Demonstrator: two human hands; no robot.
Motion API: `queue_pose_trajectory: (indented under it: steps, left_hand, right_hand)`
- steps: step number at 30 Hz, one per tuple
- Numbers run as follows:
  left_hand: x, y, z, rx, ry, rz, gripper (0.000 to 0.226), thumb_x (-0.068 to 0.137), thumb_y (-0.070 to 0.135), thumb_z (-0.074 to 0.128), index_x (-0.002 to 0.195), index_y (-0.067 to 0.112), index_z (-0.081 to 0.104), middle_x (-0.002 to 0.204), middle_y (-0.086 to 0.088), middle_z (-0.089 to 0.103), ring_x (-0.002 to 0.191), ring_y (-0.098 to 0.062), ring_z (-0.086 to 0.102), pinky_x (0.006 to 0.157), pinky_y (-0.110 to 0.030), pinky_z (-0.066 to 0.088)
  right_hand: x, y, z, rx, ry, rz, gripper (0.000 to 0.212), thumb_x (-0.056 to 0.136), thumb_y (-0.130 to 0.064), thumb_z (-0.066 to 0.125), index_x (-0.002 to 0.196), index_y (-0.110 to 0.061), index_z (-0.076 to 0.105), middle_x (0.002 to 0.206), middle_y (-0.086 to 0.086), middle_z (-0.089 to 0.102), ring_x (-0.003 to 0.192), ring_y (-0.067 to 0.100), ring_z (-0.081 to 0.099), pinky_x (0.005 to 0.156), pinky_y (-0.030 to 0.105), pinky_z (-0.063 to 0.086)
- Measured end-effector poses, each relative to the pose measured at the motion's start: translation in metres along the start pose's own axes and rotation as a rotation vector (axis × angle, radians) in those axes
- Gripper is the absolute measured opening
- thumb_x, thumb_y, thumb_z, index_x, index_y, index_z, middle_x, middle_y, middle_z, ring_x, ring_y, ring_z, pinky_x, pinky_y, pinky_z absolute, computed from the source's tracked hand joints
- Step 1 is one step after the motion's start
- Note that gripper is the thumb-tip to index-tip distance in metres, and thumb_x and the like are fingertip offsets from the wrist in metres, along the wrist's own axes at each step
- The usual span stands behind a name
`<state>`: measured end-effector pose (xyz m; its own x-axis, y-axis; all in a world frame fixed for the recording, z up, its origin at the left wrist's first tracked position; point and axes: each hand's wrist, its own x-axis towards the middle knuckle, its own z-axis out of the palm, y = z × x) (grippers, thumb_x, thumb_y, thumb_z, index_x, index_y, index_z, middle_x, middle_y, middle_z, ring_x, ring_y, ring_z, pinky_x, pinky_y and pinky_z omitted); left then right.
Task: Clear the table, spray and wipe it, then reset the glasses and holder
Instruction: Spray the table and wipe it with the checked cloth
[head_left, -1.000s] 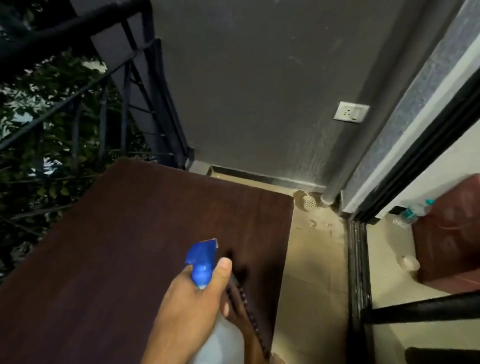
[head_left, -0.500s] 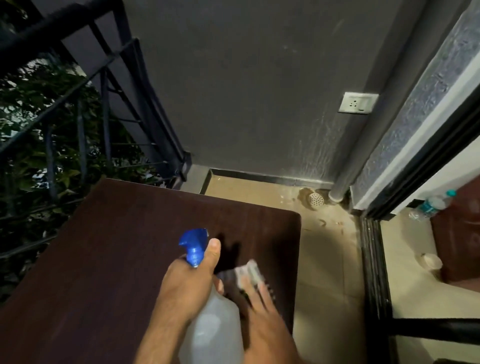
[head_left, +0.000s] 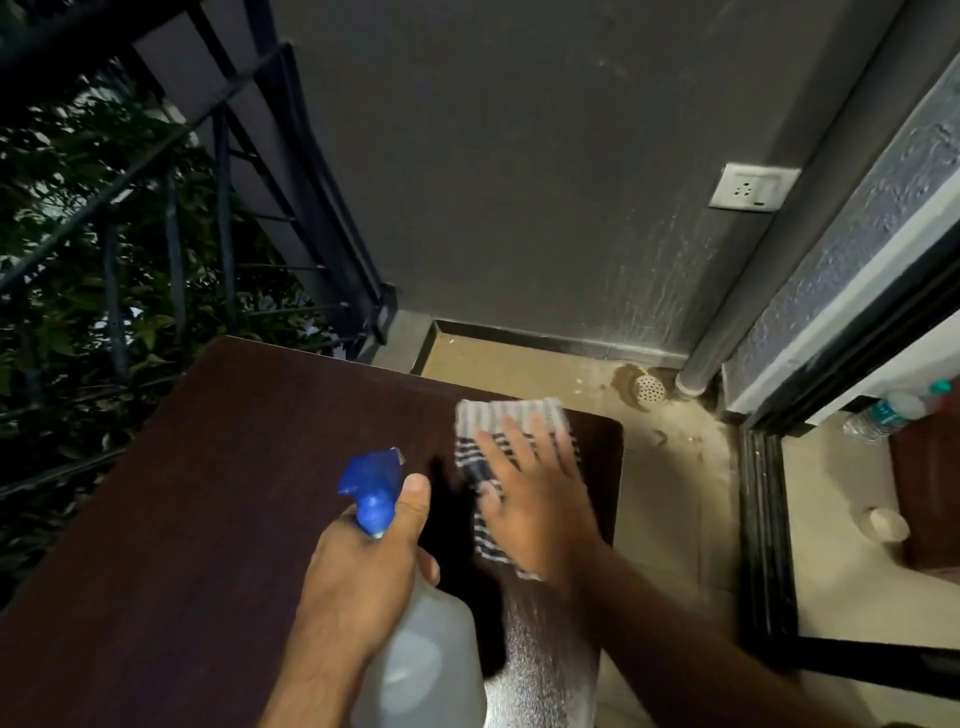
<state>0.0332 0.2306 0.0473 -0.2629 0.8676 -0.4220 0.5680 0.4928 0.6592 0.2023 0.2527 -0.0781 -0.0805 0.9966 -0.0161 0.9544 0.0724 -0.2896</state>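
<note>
A dark brown wooden table (head_left: 208, 493) fills the lower left of the head view. My left hand (head_left: 363, 577) grips the neck of a translucent spray bottle (head_left: 426, 665) with a blue nozzle pointing left, held above the table. My right hand (head_left: 535, 493) lies flat with spread fingers on a grey and dark striped cloth (head_left: 511, 415), pressing it onto the table near its far right corner. A wet sheen shows on the table's right side below the cloth. No glasses or holder are in view.
A black metal railing (head_left: 218, 171) with foliage behind it runs along the left. A grey wall with a socket (head_left: 753, 187) stands ahead. Right of the table are beige floor tiles, a drain (head_left: 649, 389), a door track (head_left: 763, 519) and a plastic water bottle (head_left: 888, 410).
My right hand came in from below with the cloth and slid it forward to the table's far right corner. My left hand kept holding the spray bottle and moved slightly lower.
</note>
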Motion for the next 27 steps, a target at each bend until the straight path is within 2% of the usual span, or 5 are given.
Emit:
queue_pose_trajectory:
  steps: [6, 10, 18, 23, 27]
  left_hand:
    - [-0.022, -0.006, -0.010, -0.051, -0.005, -0.007, 0.073, 0.087, 0.072, 0.043, 0.071, 0.007, 0.074, 0.057, 0.007, 0.073, 0.053, -0.009, 0.068, 0.060, -0.029, 0.045]
    - [-0.028, -0.009, -0.017, -0.056, 0.003, 0.027, 0.072, 0.087, 0.070, 0.046, 0.070, 0.006, 0.074, 0.056, 0.004, 0.073, 0.051, -0.008, 0.066, 0.058, -0.028, 0.044]
    - [0.014, -0.002, -0.024, -0.057, 0.054, -0.034, 0.074, 0.085, 0.074, 0.043, 0.070, 0.009, 0.075, 0.058, 0.003, 0.073, 0.052, -0.005, 0.066, 0.058, -0.028, 0.043]
    - [0.052, 0.006, -0.023, 0.001, 0.074, -0.049, 0.077, 0.084, 0.075, 0.041, 0.068, 0.007, 0.075, 0.053, 0.010, 0.070, 0.049, 0.002, 0.063, 0.053, -0.025, 0.039]
    - [0.070, 0.008, -0.018, -0.046, 0.125, -0.091, 0.069, 0.082, 0.074, 0.046, 0.071, 0.011, 0.073, 0.059, 0.001, 0.070, 0.060, -0.011, 0.065, 0.052, -0.026, 0.039]
  right_hand:
    - [-0.081, 0.007, -0.003, -0.003, -0.015, 0.027, 0.065, 0.089, -0.044, 0.052, 0.151, -0.024, 0.047, 0.159, 0.011, 0.040, 0.151, 0.042, 0.022, 0.121, 0.062, 0.020]
    - [-0.104, -0.036, 0.011, 0.018, -0.043, -0.235, 0.068, 0.090, -0.042, 0.047, 0.156, -0.034, 0.033, 0.165, 0.005, 0.030, 0.155, 0.040, -0.003, 0.123, 0.062, 0.008]
    - [-0.107, -0.047, 0.040, -0.044, 0.201, -0.407, 0.069, 0.091, -0.050, 0.052, 0.156, -0.034, 0.034, 0.160, 0.005, 0.040, 0.151, 0.040, 0.026, 0.113, 0.052, 0.033]
    - [-0.077, -0.033, 0.042, -0.103, 0.028, -0.428, 0.057, 0.088, -0.053, 0.052, 0.142, -0.037, 0.055, 0.151, 0.001, 0.053, 0.141, 0.036, 0.045, 0.109, 0.052, 0.032]
    - [-0.004, -0.044, 0.024, 0.005, -0.090, -0.304, 0.060, 0.085, -0.051, 0.047, 0.142, -0.035, 0.056, 0.157, 0.001, 0.045, 0.149, 0.034, 0.032, 0.115, 0.054, 0.022]
